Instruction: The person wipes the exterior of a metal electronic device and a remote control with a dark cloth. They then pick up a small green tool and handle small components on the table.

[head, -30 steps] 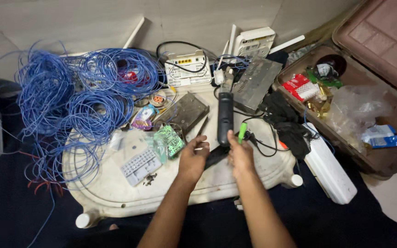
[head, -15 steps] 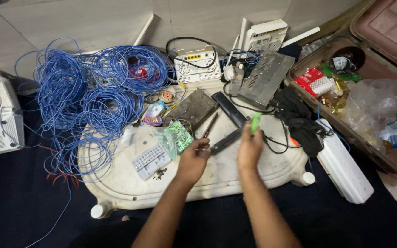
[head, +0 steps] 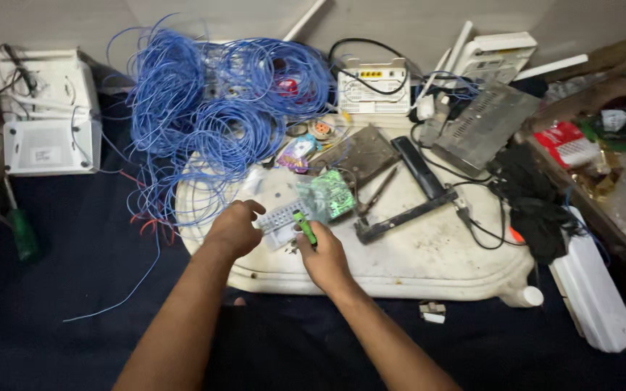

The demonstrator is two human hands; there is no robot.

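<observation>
The person is sitting over an overturned white plastic stool top [head: 429, 264] that is serving as a work surface on a dark blue cloth. Their left hand [head: 235, 228] is curling its fingers onto the left end of a small grey rubber keypad sheet with rows of pale buttons [head: 278, 217], which is lying flat near the front left of the white surface. Their right hand [head: 325, 257] is closing around a slim bright green-handled screwdriver [head: 303, 226], holding it tilted with its upper end just over the keypad's right edge; whether the tip is touching the keypad I cannot tell.

Just behind the keypad a small green circuit board in a clear plastic wrap [head: 330, 195] is lying. Further right, a long black remote-control shell [head: 417, 166] is resting at a slant, and a second long black casing strip [head: 403, 217] is lying below it, the two meeting near their right ends. A big tangle of blue wire coils [head: 211, 119] is spilling over the stool's left corner. A white router box with yellow ports [head: 373, 88] is sitting behind, and a grey perforated metal cover [head: 483, 127] is lying to its right.
</observation>
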